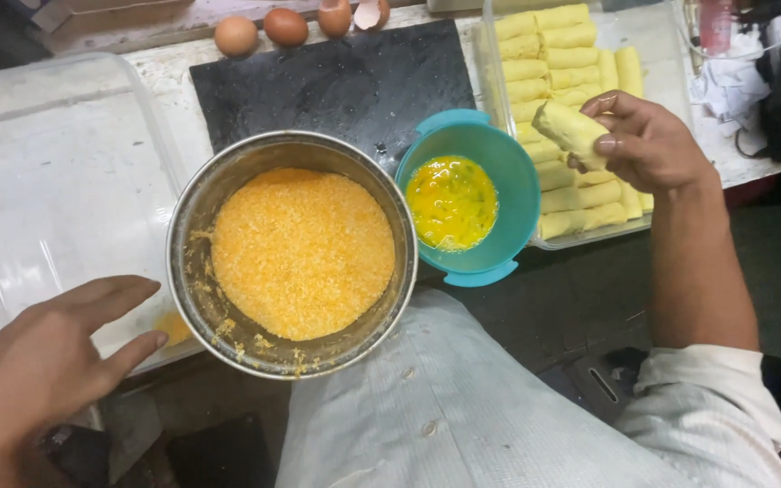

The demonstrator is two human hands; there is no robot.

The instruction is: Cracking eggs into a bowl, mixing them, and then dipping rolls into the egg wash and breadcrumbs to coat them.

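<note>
My right hand (648, 145) holds a pale yellow filled roll (569, 130) above the clear tray (671, 63) that is packed with several more such rolls. Just left of it stands a teal bowl (508, 172) of beaten egg. A steel bowl (193, 217) of orange breadcrumbs sits in front of me, at the middle. My left hand (51, 361) rests open at the lower left, fingers spread, next to the steel bowl and over the edge of an empty clear plastic tray (56, 181).
A black slab (336, 81) lies behind the bowls. Two whole eggs (259, 32) and broken eggshells (354, 14) sit along the back edge. Crumpled paper and a red-capped bottle (716, 27) stand at the far right. My pale shirt fills the bottom.
</note>
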